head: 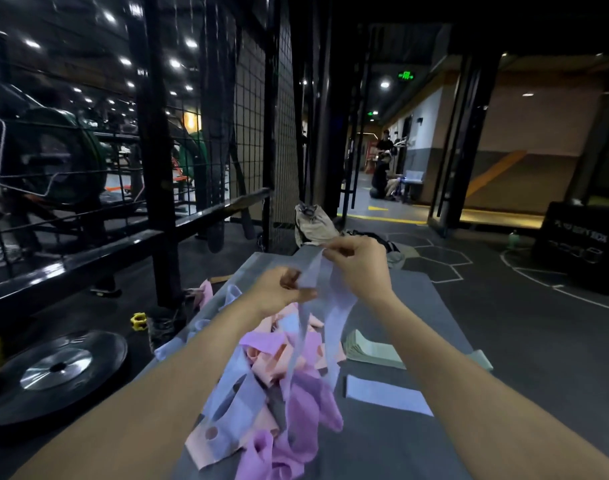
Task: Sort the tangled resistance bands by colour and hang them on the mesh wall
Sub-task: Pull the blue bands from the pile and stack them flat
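Currently a pale blue band (322, 289) is pinched by left hand (279, 289) and right hand (356, 265), lifted above the tangled pile (279, 393) mid-mat (469, 306).

A pale lavender band (327, 303) hangs in the air, a long loop trailing down into the heap. Below it, the tangled pile (279, 393) of lavender, peach and pink-purple bands sprawls across the grey table (469, 341). One lavender band (386, 394) lies flat just right of the pile, a neat green stack (369, 349) behind it. The black mesh wall (258, 133) stands upright on the left.
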A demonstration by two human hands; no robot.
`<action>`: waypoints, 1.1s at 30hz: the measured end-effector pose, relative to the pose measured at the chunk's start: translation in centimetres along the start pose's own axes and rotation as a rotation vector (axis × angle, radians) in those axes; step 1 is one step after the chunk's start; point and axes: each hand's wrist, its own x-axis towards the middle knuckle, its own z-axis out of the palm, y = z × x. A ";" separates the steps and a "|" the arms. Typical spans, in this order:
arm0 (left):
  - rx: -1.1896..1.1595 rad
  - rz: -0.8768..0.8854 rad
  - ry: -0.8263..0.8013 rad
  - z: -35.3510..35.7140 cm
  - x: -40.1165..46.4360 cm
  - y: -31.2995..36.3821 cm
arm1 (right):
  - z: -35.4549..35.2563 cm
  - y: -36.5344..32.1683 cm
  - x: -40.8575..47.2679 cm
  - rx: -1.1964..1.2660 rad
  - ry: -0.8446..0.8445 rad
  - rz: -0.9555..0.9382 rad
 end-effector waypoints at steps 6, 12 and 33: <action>-0.177 -0.034 0.041 -1.8 -0.7 0.1 | -0.5 2.4 -0.5 0.007 -0.121 0.117; -0.178 0.127 0.215 -1.8 -0.3 1.8 | 0.1 1.3 -1.7 0.115 -0.412 -0.001; -0.183 0.127 0.063 2.2 -0.8 2.1 | -1.0 0.6 -0.7 0.145 -0.238 0.034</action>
